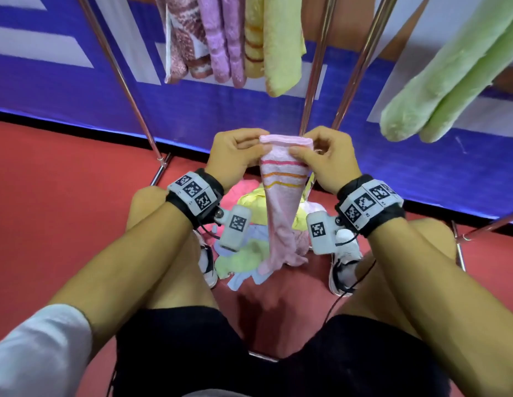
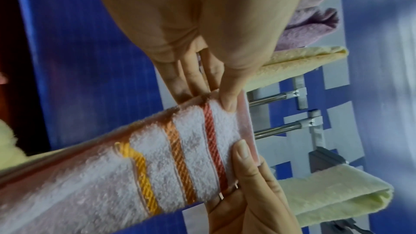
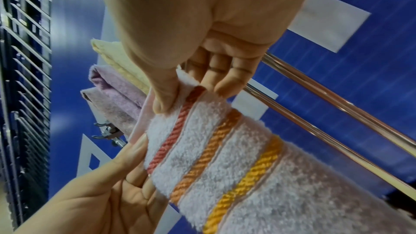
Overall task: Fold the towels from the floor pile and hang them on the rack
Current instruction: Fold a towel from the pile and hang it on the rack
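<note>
Here, the left hand [image 1: 235,156] and the right hand [image 1: 324,159] each pinched a top corner of the pale pink terry towel with red, orange and yellow stripes [image 1: 281,207], thumbs in front, fingers curled behind. It hung above the mixed-colour floor pile of towels [image 1: 249,256], below the chrome rack [image 1: 318,73].

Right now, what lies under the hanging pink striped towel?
Under the pink striped towel, a floor pile of yellow, green, blue and pink towels shows. The towel's lower end covers part of that pile.
</note>
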### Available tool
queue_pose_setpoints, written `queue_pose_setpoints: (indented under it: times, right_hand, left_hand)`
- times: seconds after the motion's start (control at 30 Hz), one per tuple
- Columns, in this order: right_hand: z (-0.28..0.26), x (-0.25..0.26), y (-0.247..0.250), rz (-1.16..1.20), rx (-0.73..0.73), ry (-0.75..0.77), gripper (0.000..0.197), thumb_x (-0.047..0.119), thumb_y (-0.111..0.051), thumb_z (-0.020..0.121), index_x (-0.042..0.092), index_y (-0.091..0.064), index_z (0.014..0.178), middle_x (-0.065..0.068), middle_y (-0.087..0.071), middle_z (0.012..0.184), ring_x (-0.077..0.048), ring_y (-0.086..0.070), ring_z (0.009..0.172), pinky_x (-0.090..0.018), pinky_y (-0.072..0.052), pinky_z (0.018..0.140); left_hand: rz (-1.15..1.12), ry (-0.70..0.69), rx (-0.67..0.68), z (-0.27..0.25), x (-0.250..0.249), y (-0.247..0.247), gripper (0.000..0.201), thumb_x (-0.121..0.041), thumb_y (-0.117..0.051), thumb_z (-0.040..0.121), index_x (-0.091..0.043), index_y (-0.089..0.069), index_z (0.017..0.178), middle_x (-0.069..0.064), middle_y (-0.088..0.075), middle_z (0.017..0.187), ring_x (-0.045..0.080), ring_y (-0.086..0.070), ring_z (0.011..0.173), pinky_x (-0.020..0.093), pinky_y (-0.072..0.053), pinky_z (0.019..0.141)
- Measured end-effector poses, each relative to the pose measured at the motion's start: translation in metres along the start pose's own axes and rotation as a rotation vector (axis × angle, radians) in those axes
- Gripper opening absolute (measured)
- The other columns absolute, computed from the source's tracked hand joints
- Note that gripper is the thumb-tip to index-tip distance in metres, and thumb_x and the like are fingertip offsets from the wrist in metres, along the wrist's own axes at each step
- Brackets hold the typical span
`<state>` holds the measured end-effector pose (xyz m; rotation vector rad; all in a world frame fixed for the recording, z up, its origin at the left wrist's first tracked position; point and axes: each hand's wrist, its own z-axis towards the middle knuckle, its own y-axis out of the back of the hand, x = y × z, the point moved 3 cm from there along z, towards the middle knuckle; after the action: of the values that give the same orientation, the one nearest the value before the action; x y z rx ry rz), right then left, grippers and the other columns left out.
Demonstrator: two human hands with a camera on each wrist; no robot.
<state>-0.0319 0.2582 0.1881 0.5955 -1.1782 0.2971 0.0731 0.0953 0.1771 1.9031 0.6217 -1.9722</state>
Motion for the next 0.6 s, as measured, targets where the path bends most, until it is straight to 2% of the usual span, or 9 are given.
queue_pose_setpoints:
  times: [0.1, 0.17, 0.3, 0.37, 0.43, 0.53, 0.6]
  right_hand:
    - [0.015, 0.037, 0.013, -0.013, -0.021, 0.08, 0.019, 0.011, -0.079, 0.078, 0.019, -0.062, 0.074, 0.001, -0.059, 0.067, -0.006, -0.05, 0.06, -0.022, -0.043, 0.058]
    - [0.024, 0.061, 0.023, -0.009, -0.045, 0.118, 0.016, 0.01, -0.078, 0.079, 0.013, -0.062, 0.077, 0.002, -0.058, 0.067, -0.005, -0.049, 0.06, -0.022, -0.043, 0.058]
    - [0.041, 0.115, 0.044, -0.021, -0.092, 0.209, 0.015, 0.009, -0.078, 0.08, 0.009, -0.062, 0.08, 0.006, -0.057, 0.065, 0.0, -0.049, 0.058, -0.019, -0.043, 0.058]
    - [0.049, 0.143, 0.054, -0.031, -0.111, 0.248, 0.015, 0.009, -0.078, 0.08, 0.011, -0.063, 0.079, 0.007, -0.058, 0.067, 0.003, -0.049, 0.058, -0.017, -0.043, 0.059]
    - [0.058, 0.172, 0.064, -0.029, -0.125, 0.28, 0.016, 0.011, -0.078, 0.08, 0.013, -0.063, 0.079, 0.006, -0.059, 0.067, 0.0, -0.051, 0.059, -0.02, -0.045, 0.059]
    - [0.073, 0.216, 0.077, -0.053, -0.149, 0.335, 0.015, 0.011, -0.079, 0.08, 0.009, -0.064, 0.081, 0.005, -0.06, 0.068, 0.0, -0.052, 0.059, -0.019, -0.046, 0.059]
    - [0.08, 0.246, 0.085, -0.055, -0.152, 0.384, 0.016, 0.014, -0.079, 0.08, 0.015, -0.063, 0.077, 0.003, -0.061, 0.069, -0.004, -0.054, 0.062, -0.023, -0.047, 0.06]
  left_hand:
    - [0.022, -0.074, 0.033, 0.01, -0.043, -0.004, 0.023, 0.003, -0.074, 0.079, -0.013, -0.072, 0.095, 0.002, -0.075, 0.083, 0.016, -0.067, 0.079, 0.034, -0.06, 0.075]
    - [0.017, -0.107, 0.045, 0.015, -0.071, -0.01, 0.024, 0.004, -0.073, 0.08, -0.016, -0.071, 0.094, 0.0, -0.075, 0.082, 0.015, -0.068, 0.079, 0.034, -0.059, 0.076]
    - [-0.003, -0.183, 0.064, 0.021, -0.134, -0.022, 0.024, 0.008, -0.069, 0.082, -0.012, -0.068, 0.095, -0.003, -0.073, 0.077, 0.007, -0.066, 0.069, 0.025, -0.058, 0.066]
    - [-0.012, -0.227, 0.065, 0.022, -0.167, -0.028, 0.023, 0.01, -0.068, 0.082, -0.008, -0.066, 0.096, 0.001, -0.07, 0.074, 0.002, -0.06, 0.054, 0.017, -0.05, 0.051]
    - [-0.022, -0.259, 0.062, 0.023, -0.197, -0.032, 0.022, 0.01, -0.068, 0.083, -0.008, -0.065, 0.095, 0.001, -0.066, 0.072, -0.001, -0.052, 0.045, 0.013, -0.042, 0.044]
    - [-0.003, -0.31, 0.089, 0.025, -0.241, -0.035, 0.022, 0.005, -0.07, 0.082, -0.012, -0.066, 0.095, -0.001, -0.067, 0.076, 0.002, -0.06, 0.059, 0.015, -0.047, 0.052]
    - [-0.017, -0.346, 0.109, 0.028, -0.271, -0.038, 0.023, 0.004, -0.071, 0.082, -0.011, -0.066, 0.099, 0.0, -0.068, 0.081, 0.006, -0.065, 0.068, 0.02, -0.051, 0.058]
